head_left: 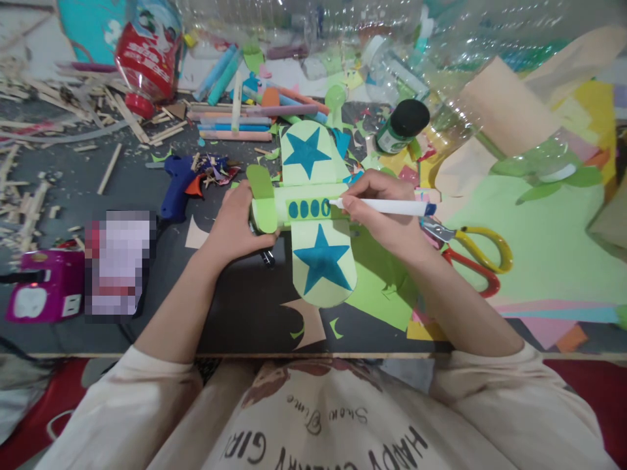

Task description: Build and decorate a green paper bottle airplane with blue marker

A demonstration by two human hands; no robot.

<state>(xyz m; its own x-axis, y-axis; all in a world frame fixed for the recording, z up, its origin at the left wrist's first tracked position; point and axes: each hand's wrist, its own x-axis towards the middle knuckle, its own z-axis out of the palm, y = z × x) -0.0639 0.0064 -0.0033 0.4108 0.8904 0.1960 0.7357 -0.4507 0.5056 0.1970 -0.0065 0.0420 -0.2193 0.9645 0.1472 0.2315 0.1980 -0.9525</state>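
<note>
A pale green paper plane (313, 215) with a blue star on each wing lies over the dark table. My left hand (240, 225) grips its tail end, by the green tail fin (262, 196). A white marker (386, 207) sits in my right hand (385, 215), its tip touching the strip of blue ovals (309, 209) on the fuselage.
Yellow and red scissors (470, 251) lie just right of my right hand. A blue glue gun (175, 186), a black-capped green bottle (401, 127), coloured pens (235, 124), wooden sticks (73, 111), paper scraps and clear plastic bottles (343, 32) surround the plane. A purple box (42, 294) sits at the left.
</note>
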